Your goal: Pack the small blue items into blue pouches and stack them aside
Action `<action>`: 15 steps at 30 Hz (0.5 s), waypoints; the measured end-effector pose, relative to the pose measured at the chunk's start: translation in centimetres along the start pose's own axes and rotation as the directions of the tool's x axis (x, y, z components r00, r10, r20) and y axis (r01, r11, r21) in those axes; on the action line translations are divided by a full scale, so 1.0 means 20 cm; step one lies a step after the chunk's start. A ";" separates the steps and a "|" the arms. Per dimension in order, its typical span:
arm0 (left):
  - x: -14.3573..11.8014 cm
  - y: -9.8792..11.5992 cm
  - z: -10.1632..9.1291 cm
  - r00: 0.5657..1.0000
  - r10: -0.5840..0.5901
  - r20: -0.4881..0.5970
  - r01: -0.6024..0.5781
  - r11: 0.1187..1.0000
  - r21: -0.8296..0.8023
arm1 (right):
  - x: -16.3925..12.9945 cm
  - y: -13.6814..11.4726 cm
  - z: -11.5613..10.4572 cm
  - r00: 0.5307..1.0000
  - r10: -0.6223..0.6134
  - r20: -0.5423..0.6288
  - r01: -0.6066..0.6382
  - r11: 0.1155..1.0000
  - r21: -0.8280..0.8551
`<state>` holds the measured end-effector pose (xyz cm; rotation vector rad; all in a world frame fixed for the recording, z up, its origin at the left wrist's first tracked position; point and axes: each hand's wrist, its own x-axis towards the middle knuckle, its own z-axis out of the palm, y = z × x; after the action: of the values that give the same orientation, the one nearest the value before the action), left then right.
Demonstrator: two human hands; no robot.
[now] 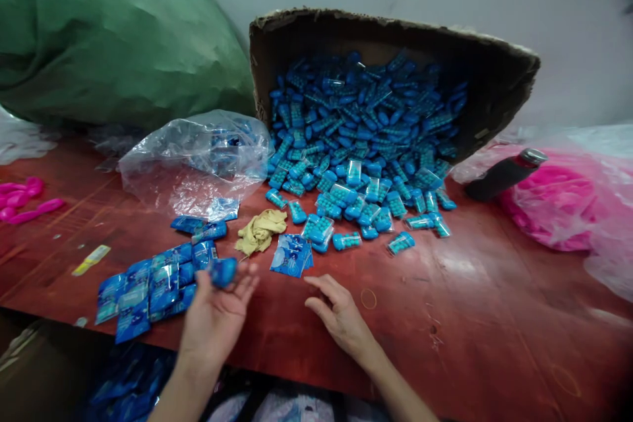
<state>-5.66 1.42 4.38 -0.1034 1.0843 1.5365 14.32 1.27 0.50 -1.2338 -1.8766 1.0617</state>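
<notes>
My left hand (217, 313) is palm up above the red table's (469, 316) front edge, with a small blue packet (223, 271) at its fingertips; the packet looks blurred. Beside it lies a heap of filled blue packets (153, 287). My right hand (339, 313) hovers low over the table, fingers apart and empty, just below a flat blue pouch (291, 254). A tipped cardboard box (494, 72) spills several small blue items (361, 145) toward my hands.
A crumpled clear plastic bag (198, 161) lies left of the box, a yellow cloth (260, 231) in front of it. A green sack (109, 39) fills the back left. Pink goods in plastic (558, 201) and a dark bottle (504, 175) sit right. Pink pieces (24, 198) lie far left.
</notes>
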 end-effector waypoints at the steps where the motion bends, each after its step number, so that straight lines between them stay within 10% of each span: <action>1: 0.02 0.06 -0.02 0.998 0.061 -0.019 -0.062 0.998 -0.030 | 0.02 0.01 -0.01 1.000 -0.012 -0.007 0.012 0.999 -0.046; 4: 0.05 0.11 -0.07 0.998 0.052 -0.023 -0.052 0.999 -0.012 | 0.11 0.02 -0.03 0.999 -0.044 -0.023 0.038 0.974 -0.222; 9: 0.04 -0.11 -0.08 0.984 -0.176 0.039 0.162 0.960 0.227 | 0.28 0.04 0.05 1.000 -0.016 0.013 0.021 0.809 -0.587; 15: 0.05 -0.25 -0.03 0.990 -0.134 0.051 0.104 0.915 0.389 | 0.31 0.08 0.14 1.000 -0.001 -0.003 -0.002 0.748 -0.663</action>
<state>-2.12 1.03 0.63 0.1574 1.2753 1.1839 10.45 6.70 -1.69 -1.6066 -2.3491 0.3587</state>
